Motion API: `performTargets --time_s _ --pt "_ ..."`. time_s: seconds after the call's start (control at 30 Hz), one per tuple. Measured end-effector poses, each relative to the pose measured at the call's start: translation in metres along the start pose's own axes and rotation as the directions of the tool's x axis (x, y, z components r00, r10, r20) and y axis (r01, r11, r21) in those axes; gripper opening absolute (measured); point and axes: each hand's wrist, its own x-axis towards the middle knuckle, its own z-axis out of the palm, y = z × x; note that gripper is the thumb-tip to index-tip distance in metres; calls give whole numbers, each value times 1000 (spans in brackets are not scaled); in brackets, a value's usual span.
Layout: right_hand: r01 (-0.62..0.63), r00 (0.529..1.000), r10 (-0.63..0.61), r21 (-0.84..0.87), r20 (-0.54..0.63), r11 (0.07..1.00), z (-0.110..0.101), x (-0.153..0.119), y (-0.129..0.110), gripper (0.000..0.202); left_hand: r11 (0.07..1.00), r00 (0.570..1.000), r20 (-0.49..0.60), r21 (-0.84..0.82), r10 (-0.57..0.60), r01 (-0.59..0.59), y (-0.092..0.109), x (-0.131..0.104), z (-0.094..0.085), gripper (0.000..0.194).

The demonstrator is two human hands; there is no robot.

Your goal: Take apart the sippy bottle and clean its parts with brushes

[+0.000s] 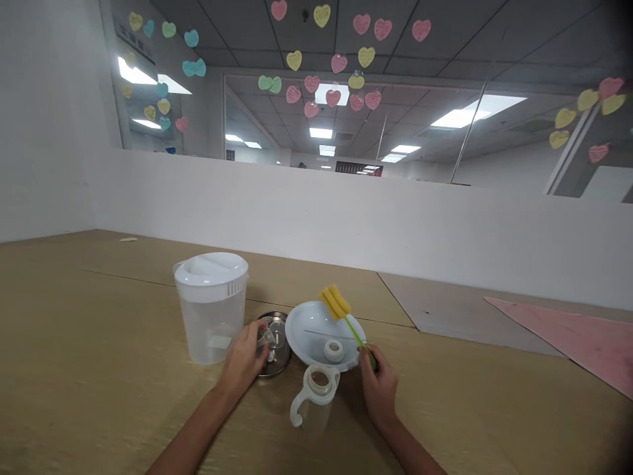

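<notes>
Brush (pixel 336 302) rises over bowl (pixel 298 324) — gripped in right hand (pixel 380 388); left hand (pixel 243 356) pinches clear piece (pixel 268 337) above tray (pixel 281 361), left of bowl. Apparently partway (ring (pixel 333 357) loose in bowl); what remains, unclear.

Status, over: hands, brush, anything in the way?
Right hand gripping yellow sponge brush, sponge end up. Left hand holding clear piece at metal tray. Possible obstruction: handled container before white bowl, white ring inside bowl.

The left hand (pixel 243 356) and right hand (pixel 380 386) were bare, the wrists (pixel 221 390) were narrow, and the slim forearms (pixel 198 422) appeared uncovered to the view's lower edge.
</notes>
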Motion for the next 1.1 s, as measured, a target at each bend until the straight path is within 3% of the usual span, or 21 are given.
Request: performTargets --time_s 0.17,0.37,0.47,0.57,0.63,0.7,0.77,0.83,0.9,1.0,1.1 --pt "-21 1000 21 37 4 999 -1 2 -2 40 993 1000 -12 115 0 2 -1 -2 -3 18" --pt "-26 1000 27 75 -10 997 1 2 -4 37 946 991 137 321 6 -50 0 -3 2 24" --pt "-26 1000 26 75 3 997 1 2 -4 36 952 991 130 301 14 -53 -2 -6 5 34" --pt "-18 1000 18 77 -1 997 1 1 -5 36 974 997 11 210 77 -78 2 -6 3 42" --pt "-13 1000 14 82 -11 997 1 1 -5 36 983 989 -68 133 133 -123 12 -1 1 38" --pt "-12 1000 13 87 -12 996 2 1 -4 35 980 978 -69 51 198 -194 31 10 1 33" --pt "-13 1000 15 92 -12 996 2 1 -3 35 963 964 27 -49 265 -263 53 26 6 33" --pt "-24 999 26 95 -21 995 2 1 -3 36 967 944 213 -81 252 -240 75 45 17 30" --pt "-37 999 40 98 -32 994 3 2 -2 37 965 882 394 -75 259 -250 92 62 30 22" --pt "-50 998 54 110 -33 993 2 2 -3 37 957 824 493 -76 280 -280 103 75 46 4" --pt "-45 998 49 120 -27 992 2 2 -3 36 957 799 537 -64 272 -283 102 74 50 3"
